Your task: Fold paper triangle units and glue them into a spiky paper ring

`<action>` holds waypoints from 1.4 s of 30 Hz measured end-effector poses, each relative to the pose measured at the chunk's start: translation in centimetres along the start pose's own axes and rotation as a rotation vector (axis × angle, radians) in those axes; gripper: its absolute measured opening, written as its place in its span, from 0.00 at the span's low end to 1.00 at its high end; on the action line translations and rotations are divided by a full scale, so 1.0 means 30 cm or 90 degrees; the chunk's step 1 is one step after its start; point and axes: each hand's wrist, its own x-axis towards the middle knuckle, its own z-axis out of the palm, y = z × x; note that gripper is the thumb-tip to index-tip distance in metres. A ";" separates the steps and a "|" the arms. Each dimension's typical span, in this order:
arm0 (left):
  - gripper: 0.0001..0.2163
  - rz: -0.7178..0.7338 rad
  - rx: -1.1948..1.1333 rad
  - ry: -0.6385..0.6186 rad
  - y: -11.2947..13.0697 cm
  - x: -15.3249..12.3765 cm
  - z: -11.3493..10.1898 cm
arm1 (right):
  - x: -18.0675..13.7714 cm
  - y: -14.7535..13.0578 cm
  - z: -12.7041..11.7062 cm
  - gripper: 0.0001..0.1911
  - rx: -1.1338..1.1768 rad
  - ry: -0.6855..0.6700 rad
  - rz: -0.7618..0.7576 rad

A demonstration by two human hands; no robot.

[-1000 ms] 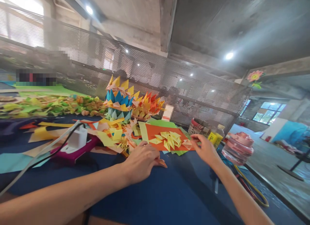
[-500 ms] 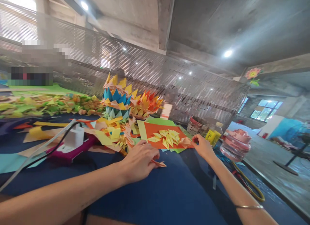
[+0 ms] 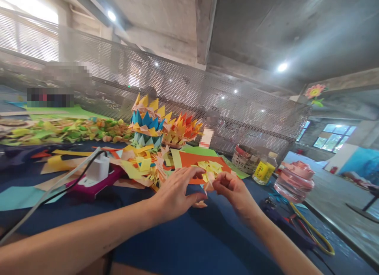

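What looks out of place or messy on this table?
Loose paper strips and offcuts lie scattered round the white charger, whose cables trail across the table. Nothing looks damaged or spilled.

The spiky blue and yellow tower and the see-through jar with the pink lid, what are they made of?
The spiky tower looks like folded matte coloured paper: flat, sharp-creased triangles slotted together, like the loose pieces by the hands. The jar looks like clear glossy plastic, though glass is possible; light shines through it, and its pink lid looks like plastic too. The small folded piece pinched in the right hand seems to be paper as well.
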 end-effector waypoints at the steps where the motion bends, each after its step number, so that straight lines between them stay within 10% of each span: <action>1: 0.18 -0.003 -0.022 -0.002 0.003 -0.001 0.000 | -0.011 -0.012 0.021 0.21 0.049 -0.028 0.016; 11: 0.06 -0.058 -0.170 -0.036 0.023 0.013 -0.008 | -0.044 -0.045 0.086 0.17 0.094 -0.145 -0.029; 17: 0.05 -0.058 -0.141 -0.050 0.025 0.016 -0.005 | -0.044 -0.029 0.044 0.23 0.019 -0.016 -0.053; 35: 0.14 -0.157 -0.432 -0.137 0.004 0.013 -0.005 | -0.052 -0.047 0.051 0.14 -0.023 0.016 -0.069; 42: 0.13 -0.156 -0.335 -0.112 -0.014 0.010 0.015 | -0.069 -0.047 0.061 0.13 -0.021 -0.027 -0.064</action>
